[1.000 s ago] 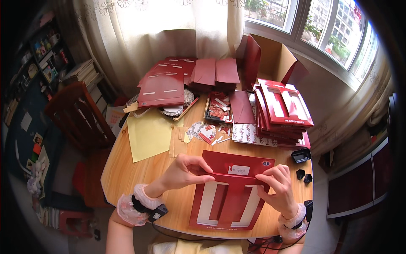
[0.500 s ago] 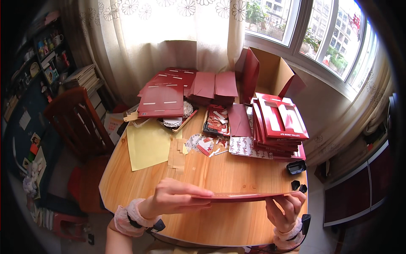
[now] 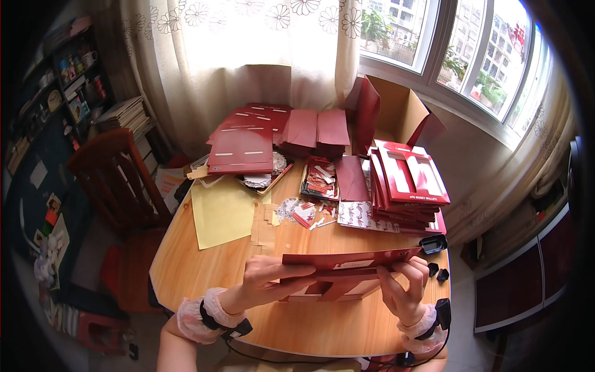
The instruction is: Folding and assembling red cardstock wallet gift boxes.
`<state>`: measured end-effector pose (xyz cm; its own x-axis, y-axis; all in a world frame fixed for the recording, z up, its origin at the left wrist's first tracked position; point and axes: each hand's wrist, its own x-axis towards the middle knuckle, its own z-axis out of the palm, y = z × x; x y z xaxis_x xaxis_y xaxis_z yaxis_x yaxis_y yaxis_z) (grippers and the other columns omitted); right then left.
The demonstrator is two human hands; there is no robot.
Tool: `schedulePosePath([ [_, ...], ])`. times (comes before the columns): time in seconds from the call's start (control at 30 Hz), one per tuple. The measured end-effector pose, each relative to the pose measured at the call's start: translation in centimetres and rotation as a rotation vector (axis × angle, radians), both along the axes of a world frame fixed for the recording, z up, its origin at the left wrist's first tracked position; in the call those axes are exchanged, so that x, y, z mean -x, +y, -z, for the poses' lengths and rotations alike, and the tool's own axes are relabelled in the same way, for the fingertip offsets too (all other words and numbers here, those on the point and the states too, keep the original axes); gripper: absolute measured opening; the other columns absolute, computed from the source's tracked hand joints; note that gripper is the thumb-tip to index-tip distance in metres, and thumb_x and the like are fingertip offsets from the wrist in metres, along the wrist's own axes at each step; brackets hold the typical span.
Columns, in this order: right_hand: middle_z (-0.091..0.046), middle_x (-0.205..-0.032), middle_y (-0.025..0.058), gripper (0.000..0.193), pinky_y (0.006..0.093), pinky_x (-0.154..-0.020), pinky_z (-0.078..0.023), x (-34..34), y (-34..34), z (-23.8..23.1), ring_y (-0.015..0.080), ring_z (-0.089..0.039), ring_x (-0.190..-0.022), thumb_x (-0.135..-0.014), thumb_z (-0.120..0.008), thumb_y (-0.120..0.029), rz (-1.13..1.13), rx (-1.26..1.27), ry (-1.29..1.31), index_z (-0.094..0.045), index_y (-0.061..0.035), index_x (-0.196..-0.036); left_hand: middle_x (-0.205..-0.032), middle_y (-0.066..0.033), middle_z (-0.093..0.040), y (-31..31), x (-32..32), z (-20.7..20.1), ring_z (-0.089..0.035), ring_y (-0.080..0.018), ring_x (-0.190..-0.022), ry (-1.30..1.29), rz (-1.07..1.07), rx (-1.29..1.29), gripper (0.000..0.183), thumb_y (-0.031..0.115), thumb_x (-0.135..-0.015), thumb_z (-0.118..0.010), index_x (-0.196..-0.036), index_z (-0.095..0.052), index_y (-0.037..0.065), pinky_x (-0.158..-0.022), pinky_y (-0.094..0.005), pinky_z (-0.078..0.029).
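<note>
A red cardboard folder with window cut-outs is held up above the near part of the table. My left hand grips its left end, fingers along the front, and my right hand pinches its right end. The folder is tilted and slightly spread, so an upper panel and a lower panel with windows both show. Behind it, to the right, rises a stack of similar red window folders. Next to that stack lie a dark red envelope and white patterned envelopes.
Flat red card sheets and piles of red envelopes stand at the back. Two trays hold red-white strips and white pieces. Yellow paper lies left, a black holder right. A cardboard box stands beyond.
The folder was nearly edge-on and flat; now it is tipped up, showing its panels and windows. Both hands have moved with it, the right one inward and the left slightly right.
</note>
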<state>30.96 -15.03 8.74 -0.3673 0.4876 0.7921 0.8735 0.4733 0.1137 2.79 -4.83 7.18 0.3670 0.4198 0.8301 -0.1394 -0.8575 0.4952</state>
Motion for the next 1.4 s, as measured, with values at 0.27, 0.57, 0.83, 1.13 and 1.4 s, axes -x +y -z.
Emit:
schedulePosePath([
  [0.27, -0.044, -0.129, 0.0114, 0.054, 0.0403, -0.093, -0.047, 1.7, 0.9, 0.2, 0.028, -0.047, -0.117, -0.072, -0.08, 0.0, -0.219, 0.056, 0.574, -0.059, -0.0068, -0.121, -0.107, -0.0177, -0.071, -0.5, -0.9, 2.9, -0.073, -0.0324, -0.093, -0.193, 0.03, 0.103, 0.084, -0.008, -0.08, -0.078, -0.146, -0.027, 0.002, -0.074, -0.0375, -0.064],
  [0.57, -0.071, -0.097, 0.0048, 0.024, 0.0221, -0.077, -0.05, 0.4, 0.7, 2.0, 0.0098, -0.064, -0.085, -0.089, -0.073, -0.001, -0.438, 0.683, 1.407, -0.063, 0.0033, -0.11, -0.114, -0.0201, -0.068, -1.1, -1.1, 2.2, -0.071, -0.0302, -0.102, -0.123, 0.192, 0.419, 0.086, -0.008, -0.084, -0.073, -0.15, -0.02, 0.005, -0.083, -0.0329, -0.06],
  [0.83, -0.071, -0.097, 0.0047, 0.023, 0.0235, -0.078, -0.05, 0.3, 0.4, 1.7, 0.0088, -0.064, -0.087, -0.09, -0.072, -0.003, -0.424, 0.676, 1.408, -0.064, 0.0039, -0.11, -0.111, -0.0167, -0.069, -1.0, -0.9, 2.3, -0.072, -0.0198, -0.092, -0.076, 0.201, 0.489, 0.078, -0.005, -0.088, -0.07, -0.149, -0.023, 0.006, -0.073, -0.027, -0.059],
  [1.13, -0.072, -0.102, 0.005, 0.023, 0.0228, -0.073, -0.053, -0.2, 1.6, 2.0, 0.0078, -0.065, -0.085, -0.098, -0.063, -0.014, -0.321, 0.96, 1.547, -0.065, 0.003, -0.114, -0.105, -0.0106, -0.07, 0.9, -1.2, 3.0, -0.069, -0.011, -0.085, 0.018, 0.311, 1.006, 0.061, 0.005, -0.095, -0.064, -0.146, -0.031, 0.006, -0.069, -0.0224, -0.055],
  [1.4, -0.072, -0.1, 0.0042, 0.02, 0.023, -0.075, -0.053, 0.3, 2.3, 5.6, 0.0073, -0.066, -0.085, -0.098, -0.064, -0.014, -0.236, 1.135, 1.584, -0.067, 0.0003, -0.112, -0.106, -0.0065, -0.072, 3.0, -1.9, 6.4, -0.069, -0.0107, -0.092, 0.045, 0.34, 1.362, 0.026, 0.013, -0.094, -0.068, -0.117, -0.061, 0.002, -0.084, -0.0263, -0.055],
])
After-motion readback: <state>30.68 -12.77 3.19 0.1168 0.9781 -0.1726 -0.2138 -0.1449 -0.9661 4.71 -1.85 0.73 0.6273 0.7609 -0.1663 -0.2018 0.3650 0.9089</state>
